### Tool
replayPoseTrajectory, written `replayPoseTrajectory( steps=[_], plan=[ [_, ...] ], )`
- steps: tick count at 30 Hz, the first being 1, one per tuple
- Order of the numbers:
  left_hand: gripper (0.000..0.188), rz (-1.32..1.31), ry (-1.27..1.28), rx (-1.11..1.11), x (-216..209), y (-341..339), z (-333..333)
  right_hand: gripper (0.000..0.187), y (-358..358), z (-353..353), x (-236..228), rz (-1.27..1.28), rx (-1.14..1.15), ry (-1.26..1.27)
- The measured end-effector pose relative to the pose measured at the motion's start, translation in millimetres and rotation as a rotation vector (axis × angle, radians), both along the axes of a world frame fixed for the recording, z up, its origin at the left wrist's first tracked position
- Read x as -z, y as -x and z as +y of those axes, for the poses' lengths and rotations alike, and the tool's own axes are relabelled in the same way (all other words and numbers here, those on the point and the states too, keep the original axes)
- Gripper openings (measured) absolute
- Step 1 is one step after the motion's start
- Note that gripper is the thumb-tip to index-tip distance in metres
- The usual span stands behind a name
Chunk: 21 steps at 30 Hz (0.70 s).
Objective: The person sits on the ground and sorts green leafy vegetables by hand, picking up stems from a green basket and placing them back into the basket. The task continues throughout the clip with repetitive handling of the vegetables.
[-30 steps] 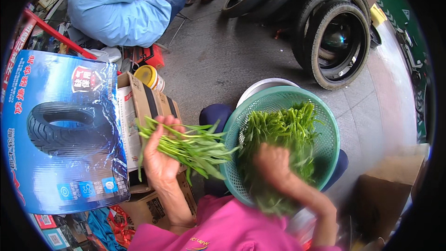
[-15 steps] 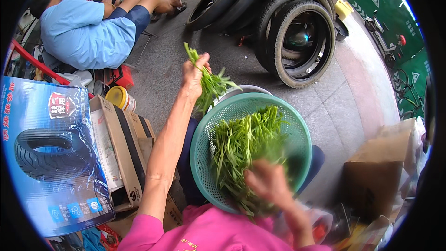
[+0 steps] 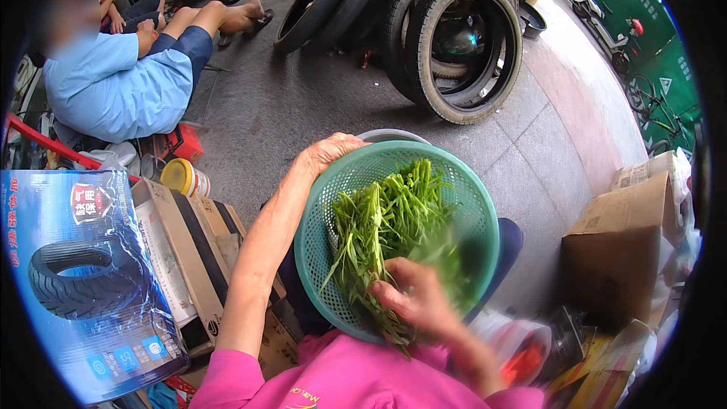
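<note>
A green perforated plastic basket (image 3: 485, 273) sits over my lap, holding a heap of long-stemmed leafy greens (image 3: 394, 204). At its far left rim is my left hand (image 3: 333, 153), fingers curled at the edge and their tips partly hidden. My right hand (image 3: 413, 299) is inside the near part of the basket, thumb and fingers closed on the greens. The leaves to the right of that hand look smeared. Behind the basket shows the rim of a grey basin (image 3: 394, 135).
Cardboard boxes (image 3: 182, 250) and a blue tyre carton (image 3: 83, 280) stand at my left, near a yellow-lidded tub (image 3: 182, 176). A seated person in light blue (image 3: 121, 91) is beyond. Tyres (image 3: 469, 53) lean ahead; an open cardboard box (image 3: 621, 242) and plastic bags (image 3: 515, 344) lie right.
My left hand has come down from above the basket to its rim and no longer holds a bunch of greens. A bunch lies at the heap's left. My right hand has shifted slightly left.
</note>
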State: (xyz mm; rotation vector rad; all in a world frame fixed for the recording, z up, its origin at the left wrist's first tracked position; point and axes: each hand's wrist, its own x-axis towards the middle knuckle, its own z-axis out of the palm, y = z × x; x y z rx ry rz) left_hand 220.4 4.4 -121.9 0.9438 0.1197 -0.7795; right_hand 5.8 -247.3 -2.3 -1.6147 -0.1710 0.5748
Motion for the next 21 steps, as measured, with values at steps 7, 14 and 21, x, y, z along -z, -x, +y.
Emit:
replayPoseTrajectory(
  steps=[7, 14, 21],
  plan=[
    [0.028, -0.002, -0.025, -0.206, -19.9, 9.0, -5.5, 0.021, -8.2, -20.3, 0.7, 0.407, 0.061, -0.347],
    [0.018, -0.527, -0.666, -0.854, -95.9, 79.9, -16.0, 0.019, -10.1, -27.5, 0.5, 0.345, 0.028, -0.44],
    [0.022, -0.226, -0.17, -0.596, -126.2, 170.1, -69.2, 0.021, -18.8, -12.7, -12.8, 0.181, -0.123, -0.158]
  ],
)
